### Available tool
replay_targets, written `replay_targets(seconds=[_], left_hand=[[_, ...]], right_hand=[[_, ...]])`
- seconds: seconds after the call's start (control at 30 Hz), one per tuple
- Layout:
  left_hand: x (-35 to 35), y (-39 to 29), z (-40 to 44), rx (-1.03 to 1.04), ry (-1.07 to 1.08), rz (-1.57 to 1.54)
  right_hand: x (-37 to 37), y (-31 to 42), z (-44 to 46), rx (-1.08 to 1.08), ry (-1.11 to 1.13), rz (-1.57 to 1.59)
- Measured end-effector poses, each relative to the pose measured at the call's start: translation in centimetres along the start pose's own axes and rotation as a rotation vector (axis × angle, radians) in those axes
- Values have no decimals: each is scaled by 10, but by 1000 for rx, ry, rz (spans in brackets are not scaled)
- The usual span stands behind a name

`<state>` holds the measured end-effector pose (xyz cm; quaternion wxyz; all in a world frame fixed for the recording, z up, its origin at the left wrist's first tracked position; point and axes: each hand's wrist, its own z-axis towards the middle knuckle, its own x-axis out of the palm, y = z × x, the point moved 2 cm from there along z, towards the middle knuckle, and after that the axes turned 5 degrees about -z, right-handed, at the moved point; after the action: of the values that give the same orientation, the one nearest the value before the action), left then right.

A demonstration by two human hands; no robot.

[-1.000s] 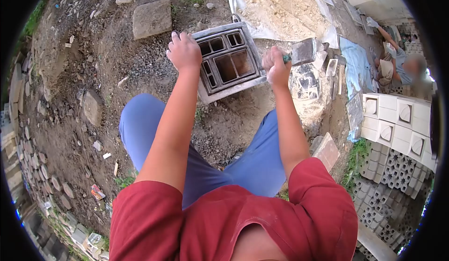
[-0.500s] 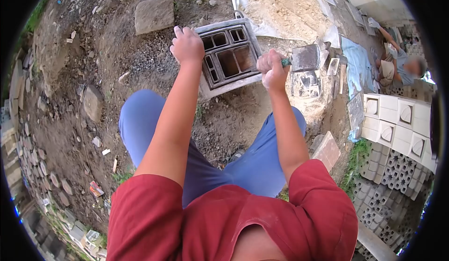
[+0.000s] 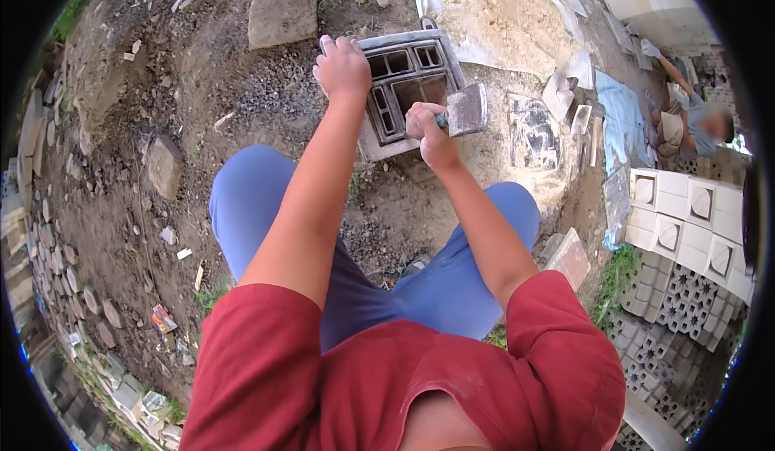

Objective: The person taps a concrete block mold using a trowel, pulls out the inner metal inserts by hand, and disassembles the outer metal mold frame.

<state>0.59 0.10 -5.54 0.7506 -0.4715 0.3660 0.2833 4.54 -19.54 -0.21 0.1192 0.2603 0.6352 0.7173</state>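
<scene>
A dark, dusty metal block mould [image 3: 410, 72] with several rectangular openings lies on the ground in front of my knees. My left hand [image 3: 343, 70] is closed at its upper left corner; the exact part under the fingers is hidden. In my right hand [image 3: 429, 130] is the green handle of a trowel [image 3: 467, 110] with a broad, dusty, squarish blade. That blade is tilted over the right side of the mould and covers part of its frame. Whether the blade touches the mould I cannot tell.
A pale sand pile [image 3: 496, 23] on white sheeting lies beyond the mould. To the right are a dusty patterned plate [image 3: 534, 132], a blue cloth [image 3: 617, 120] and stacked white blocks [image 3: 674, 209]. A flat stone [image 3: 282, 18] lies at upper left. Another person [image 3: 686, 116] squats at far right.
My right hand has moved left with the trowel, bringing its blade from beside the mould to over its right side. My left hand stays at the same corner; the view has shifted slightly.
</scene>
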Motion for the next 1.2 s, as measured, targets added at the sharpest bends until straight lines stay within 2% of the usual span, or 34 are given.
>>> replay_targets(seconds=[0.2, 0.3, 0.33, 0.43, 0.47, 0.57, 0.77, 0.87, 0.9, 0.97, 1.03, 1.1, 1.2], left_hand=[[0, 1, 2, -8, 15, -2], [2, 3, 2, -3, -7, -38], [2, 4, 2, 16, -11, -69], [0, 9, 5, 66, -55, -125], [0, 9, 3, 97, -79, -150], [1, 10, 4, 92, -71, -188], [7, 12, 4, 56, -85, -285], [8, 13, 3, 55, -102, -358], [9, 15, 4, 52, -99, -376], [8, 15, 2, 47, -96, -394], [3, 13, 3, 32, -87, -399], [2, 12, 3, 19, -97, -401], [3, 11, 1, -2, -89, -409]], right_hand=[[23, 23, -1, -36, 39, 81], [19, -4, 1, -55, 143, 124], [20, -10, 0, -15, 103, -18], [24, -10, 8, 12, 81, 69], [25, -7, 13, -46, 99, 89], [26, 5, 26, -82, 119, 205], [29, 30, 43, -129, 80, 93], [31, 24, 49, -147, 108, 224], [31, 16, 50, -145, 106, 222], [29, -3, 52, -85, 60, -9], [31, -3, 59, -57, 54, 27], [27, 11, 61, -134, 99, 54], [18, 32, 64, -156, 41, 58]])
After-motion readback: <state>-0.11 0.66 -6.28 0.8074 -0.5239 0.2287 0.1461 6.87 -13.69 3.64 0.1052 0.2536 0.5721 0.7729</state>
